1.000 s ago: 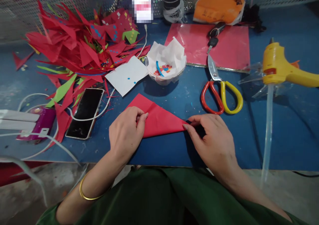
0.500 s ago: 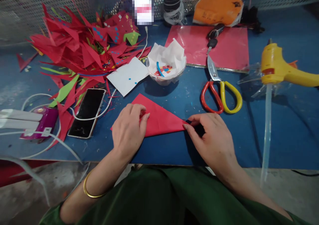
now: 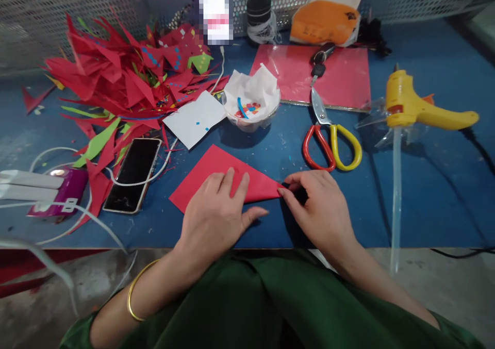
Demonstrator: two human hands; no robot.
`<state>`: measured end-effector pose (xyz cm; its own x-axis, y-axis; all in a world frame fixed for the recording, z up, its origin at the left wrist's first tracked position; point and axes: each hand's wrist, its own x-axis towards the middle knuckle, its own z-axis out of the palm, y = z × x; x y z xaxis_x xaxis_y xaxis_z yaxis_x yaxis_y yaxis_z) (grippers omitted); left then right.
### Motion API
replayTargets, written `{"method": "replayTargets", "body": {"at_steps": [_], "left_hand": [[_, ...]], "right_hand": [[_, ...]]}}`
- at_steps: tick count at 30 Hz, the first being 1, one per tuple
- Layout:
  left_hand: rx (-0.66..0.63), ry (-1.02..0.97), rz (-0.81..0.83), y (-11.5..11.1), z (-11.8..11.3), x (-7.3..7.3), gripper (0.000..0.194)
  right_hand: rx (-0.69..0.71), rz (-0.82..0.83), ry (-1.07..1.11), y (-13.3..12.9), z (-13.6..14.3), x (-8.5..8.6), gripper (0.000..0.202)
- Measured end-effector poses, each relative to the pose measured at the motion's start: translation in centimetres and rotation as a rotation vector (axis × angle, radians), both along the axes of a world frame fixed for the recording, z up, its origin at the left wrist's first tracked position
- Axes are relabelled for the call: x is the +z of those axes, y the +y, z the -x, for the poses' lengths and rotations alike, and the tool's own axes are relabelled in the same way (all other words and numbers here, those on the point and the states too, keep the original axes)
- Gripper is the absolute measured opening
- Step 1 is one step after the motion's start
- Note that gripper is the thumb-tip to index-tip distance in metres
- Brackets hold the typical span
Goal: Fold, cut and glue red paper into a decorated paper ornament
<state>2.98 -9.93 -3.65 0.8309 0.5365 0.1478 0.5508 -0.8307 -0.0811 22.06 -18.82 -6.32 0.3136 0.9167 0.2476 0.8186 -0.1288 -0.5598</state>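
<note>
A flat blue counter (image 3: 433,199) carries a folded, tapering red paper sheet (image 3: 212,168) near its front edge, long axis roughly parallel to it. The left hand (image 3: 214,212), fingers parted, rests on the sheet; the right hand (image 3: 319,204) pinches its narrow right tip.

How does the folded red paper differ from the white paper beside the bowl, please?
The red paper tapers to a tip; the white paper looks squarer. The left hand and right hand touch the red paper; the white paper lies untouched. The white paper carries two blue bits; the red paper shows none. Both have straight edges.
</note>
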Motion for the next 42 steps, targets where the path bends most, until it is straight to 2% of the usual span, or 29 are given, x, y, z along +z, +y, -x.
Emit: {"method": "replayTargets", "body": {"at_steps": [3, 8, 11, 15, 17, 19, 21, 22, 27, 29, 36, 42], "left_hand": [[-0.021, -0.012, 0.029, -0.9, -0.1, -0.8, 0.095], [-0.043, -0.043, 0.087, -1.0, 0.1, -1.6, 0.109], [-0.073, -0.010, 0.133, -1.0, 0.1, -1.5, 0.111], [-0.100, 0.009, 0.184, -1.3, 0.1, -1.4, 0.104], [-0.096, 0.012, 0.194, -1.4, 0.0, -1.4, 0.104], [-0.096, 0.012, 0.195, -1.4, 0.0, -1.5, 0.105], [-0.105, 0.010, 0.192, -1.4, 0.0, -1.5, 0.105], [-0.109, 0.008, 0.192, -1.3, 0.0, -1.6, 0.105], [-0.124, -0.016, 0.186, -1.2, 0.1, -1.7, 0.100], [-0.129, -0.028, 0.190, -1.2, 0.1, -1.8, 0.098], [-0.135, -0.045, 0.190, -1.2, 0.2, -1.9, 0.095], [-0.124, -0.041, 0.205, -1.2, 0.2, -1.9, 0.095]], "right_hand": [[0.001, -0.004, -0.005, 0.0, 0.0, 0.0, 0.009], [-0.007, 0.001, -0.006, 0.1, 0.0, 0.0, 0.011], [-0.004, 0.005, -0.010, 0.1, 0.0, -0.1, 0.010], [-0.015, -0.015, 0.048, 0.1, -0.1, 0.2, 0.009], [-0.100, -0.085, 0.164, -0.1, -0.3, 0.5, 0.010], [-0.246, -0.181, 0.285, -0.5, -0.5, 0.8, 0.015], [-0.347, -0.227, 0.316, -1.0, -0.7, 1.0, 0.017], [-0.351, -0.219, 0.296, -1.2, -0.7, 1.0, 0.016], [-0.170, -0.062, 0.129, -1.6, -0.4, 0.6, 0.013], [-0.138, -0.023, 0.067, -1.4, -0.2, 0.4, 0.013], [-0.121, 0.018, -0.012, -0.8, 0.0, 0.4, 0.010], [-0.123, -0.012, -0.021, -1.2, -0.2, 0.4, 0.019]]}}
